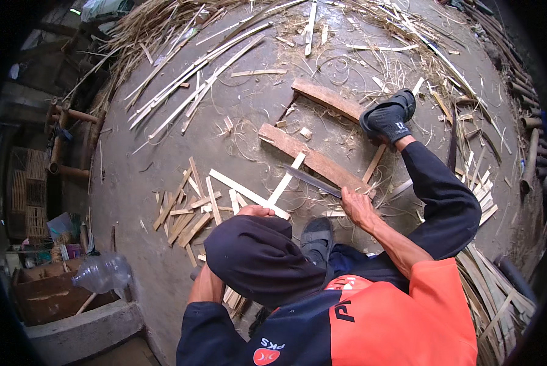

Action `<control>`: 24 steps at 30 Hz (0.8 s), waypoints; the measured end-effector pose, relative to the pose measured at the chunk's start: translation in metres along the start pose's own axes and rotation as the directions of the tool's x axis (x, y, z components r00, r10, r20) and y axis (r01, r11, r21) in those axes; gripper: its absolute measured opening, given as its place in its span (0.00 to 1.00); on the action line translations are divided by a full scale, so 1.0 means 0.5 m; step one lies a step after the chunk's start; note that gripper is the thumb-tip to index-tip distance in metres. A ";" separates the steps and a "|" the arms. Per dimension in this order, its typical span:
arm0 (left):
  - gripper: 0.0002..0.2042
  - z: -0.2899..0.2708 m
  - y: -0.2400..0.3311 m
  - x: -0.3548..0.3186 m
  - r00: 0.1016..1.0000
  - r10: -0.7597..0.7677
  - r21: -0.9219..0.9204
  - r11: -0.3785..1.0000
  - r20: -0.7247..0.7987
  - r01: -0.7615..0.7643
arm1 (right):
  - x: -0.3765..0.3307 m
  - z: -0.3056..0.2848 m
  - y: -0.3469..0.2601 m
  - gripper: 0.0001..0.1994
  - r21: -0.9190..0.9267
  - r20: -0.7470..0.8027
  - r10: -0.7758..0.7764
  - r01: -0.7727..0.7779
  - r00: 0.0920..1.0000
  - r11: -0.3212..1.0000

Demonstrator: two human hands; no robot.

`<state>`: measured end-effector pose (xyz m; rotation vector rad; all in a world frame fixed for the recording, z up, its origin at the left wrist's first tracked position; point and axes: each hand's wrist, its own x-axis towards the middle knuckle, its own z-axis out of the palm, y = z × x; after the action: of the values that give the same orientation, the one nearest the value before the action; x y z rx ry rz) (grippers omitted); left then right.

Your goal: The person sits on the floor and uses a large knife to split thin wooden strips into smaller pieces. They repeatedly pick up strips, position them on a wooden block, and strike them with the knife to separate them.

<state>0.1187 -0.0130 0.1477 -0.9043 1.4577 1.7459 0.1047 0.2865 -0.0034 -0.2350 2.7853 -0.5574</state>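
The person's right hand is closed around the handle of a long dark steel blade, which crosses a pale flat bamboo strip lying up-right on the concrete floor, its near end steadied by the left hand, whose grip is hidden.
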 end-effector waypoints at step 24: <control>0.15 -0.020 -0.100 0.278 0.854 0.520 0.754 0.550 0.026 -0.358 | -0.116 -0.002 -0.046 0.18 0.749 -0.003 0.416 -0.273 0.909 0.603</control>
<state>0.0886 -0.0064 0.0028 -0.2606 2.4464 1.1438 0.1615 0.2782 0.0212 0.5566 2.3825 -1.5824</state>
